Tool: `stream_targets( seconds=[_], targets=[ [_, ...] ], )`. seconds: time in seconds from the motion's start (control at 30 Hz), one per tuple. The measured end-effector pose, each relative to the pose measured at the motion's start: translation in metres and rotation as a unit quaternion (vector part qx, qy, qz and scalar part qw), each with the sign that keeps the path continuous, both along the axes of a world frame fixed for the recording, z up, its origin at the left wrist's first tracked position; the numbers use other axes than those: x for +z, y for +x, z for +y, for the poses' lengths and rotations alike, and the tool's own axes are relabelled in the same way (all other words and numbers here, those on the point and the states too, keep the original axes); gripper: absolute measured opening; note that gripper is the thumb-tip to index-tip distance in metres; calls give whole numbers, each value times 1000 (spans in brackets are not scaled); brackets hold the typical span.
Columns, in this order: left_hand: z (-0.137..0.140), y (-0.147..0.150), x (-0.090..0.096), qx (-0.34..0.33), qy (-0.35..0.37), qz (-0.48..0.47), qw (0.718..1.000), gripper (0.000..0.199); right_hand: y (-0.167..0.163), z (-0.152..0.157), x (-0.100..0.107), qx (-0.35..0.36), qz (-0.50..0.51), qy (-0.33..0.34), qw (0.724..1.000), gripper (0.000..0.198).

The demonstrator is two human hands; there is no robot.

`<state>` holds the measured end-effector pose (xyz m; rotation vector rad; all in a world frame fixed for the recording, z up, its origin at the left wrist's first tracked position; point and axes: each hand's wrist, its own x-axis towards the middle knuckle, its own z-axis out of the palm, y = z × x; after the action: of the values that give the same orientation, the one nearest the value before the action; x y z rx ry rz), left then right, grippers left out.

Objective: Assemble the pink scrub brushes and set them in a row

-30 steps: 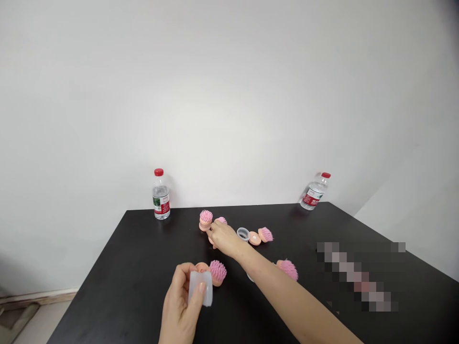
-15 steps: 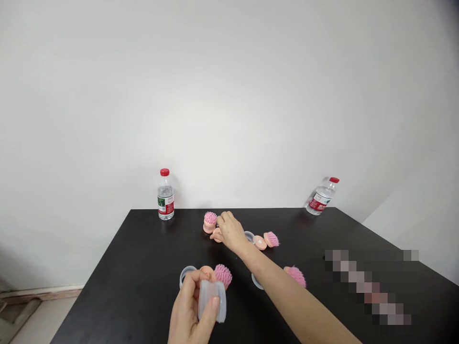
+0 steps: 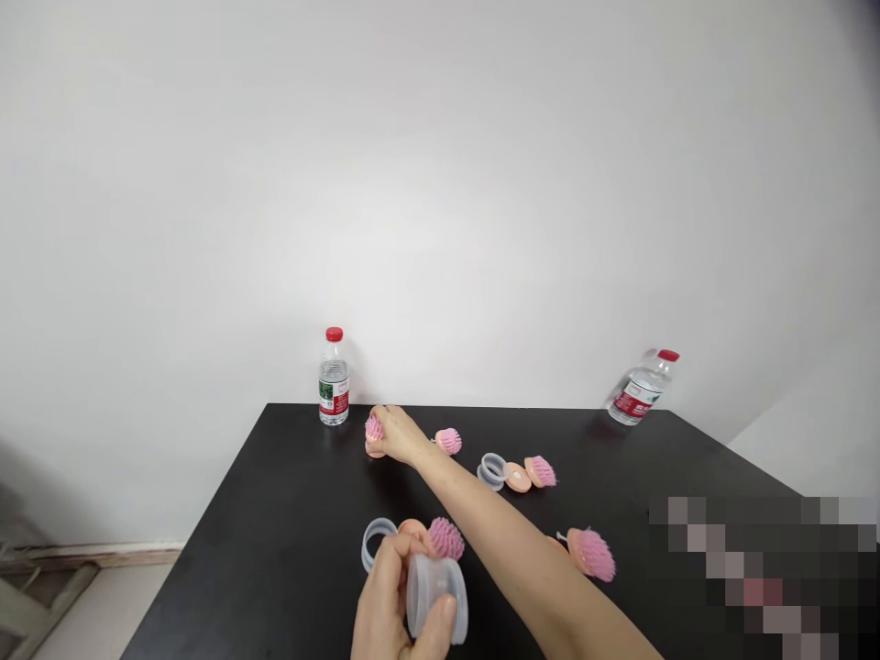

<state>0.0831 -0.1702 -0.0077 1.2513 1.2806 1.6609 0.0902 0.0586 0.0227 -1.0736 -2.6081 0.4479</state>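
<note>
My left hand [image 3: 402, 596], close to me, pinches a translucent plastic cup-like piece [image 3: 438, 598] between thumb and fingers. Stretched across the table, my right hand [image 3: 397, 434] has its fingers round a small round scrub brush [image 3: 374, 430] with pink bristles up and a peach base. Its grip is partly hidden by the hand itself. Right of that wrist lies another pink-bristled brush head [image 3: 449, 441]. Just beyond my left hand are a clear ring [image 3: 378, 541], a peach disc [image 3: 413, 529] and a pink brush head [image 3: 446, 538].
On the black table [image 3: 261, 550], a clear ring [image 3: 492, 470], a peach disc [image 3: 518, 478] and a brush head [image 3: 541, 471] sit right of centre. Another brush head [image 3: 592, 554] lies nearer, beside my right forearm. One water bottle [image 3: 334, 380] stands upright; another bottle [image 3: 643, 390] leans against the wall.
My right hand has moved left with the scrub brush, nearer the upright bottle, uncovering a brush head at the back. My left hand keeps its translucent piece. The view has shifted slightly.
</note>
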Motion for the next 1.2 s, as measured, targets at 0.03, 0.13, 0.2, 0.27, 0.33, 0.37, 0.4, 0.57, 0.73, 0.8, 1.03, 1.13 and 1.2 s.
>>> stream_targets(
  seconds=[0.03,0.13,0.2,0.27,0.33,0.37,0.4,0.57,0.73,0.8,1.03,1.13,1.2],
  targets=[
    [1,-1,0,8,-7,-1,1000,41,-3,-3,1,8,13,-8,1000,32],
    [5,-5,-1,42,-34,-35,998,36,2,-13,13,16,62,-22,998,40],
    [9,-9,-1,63,-51,-76,994,39,17,-27,26,12,100,-32,994,41],
    [11,-13,1,83,-67,-106,989,48,39,-48,40,13,132,-52,990,33],
    [12,-15,4,106,-81,-103,986,54,65,-76,50,38,145,-82,985,28],
    [11,-16,6,118,-85,-84,986,56,77,-92,54,61,149,-108,981,31],
    [10,-16,8,131,-85,-52,986,56,88,-108,56,98,159,-153,970,43],
    [3,-10,8,152,-23,147,977,38,120,-160,53,90,135,-152,975,45],
    [4,-13,0,104,1,192,976,42,131,-149,44,14,167,-131,977,38],
    [8,-19,0,90,-6,216,972,52,132,-137,43,-9,180,-123,976,39],
    [40,-39,33,10,-72,403,912,43,118,-104,52,73,120,-92,986,32],
    [66,-47,51,9,-85,478,874,33,123,-77,52,51,74,-61,994,48],
    [87,-49,57,-2,-96,504,858,25,130,-50,47,16,46,-41,998,66]
  ],
)
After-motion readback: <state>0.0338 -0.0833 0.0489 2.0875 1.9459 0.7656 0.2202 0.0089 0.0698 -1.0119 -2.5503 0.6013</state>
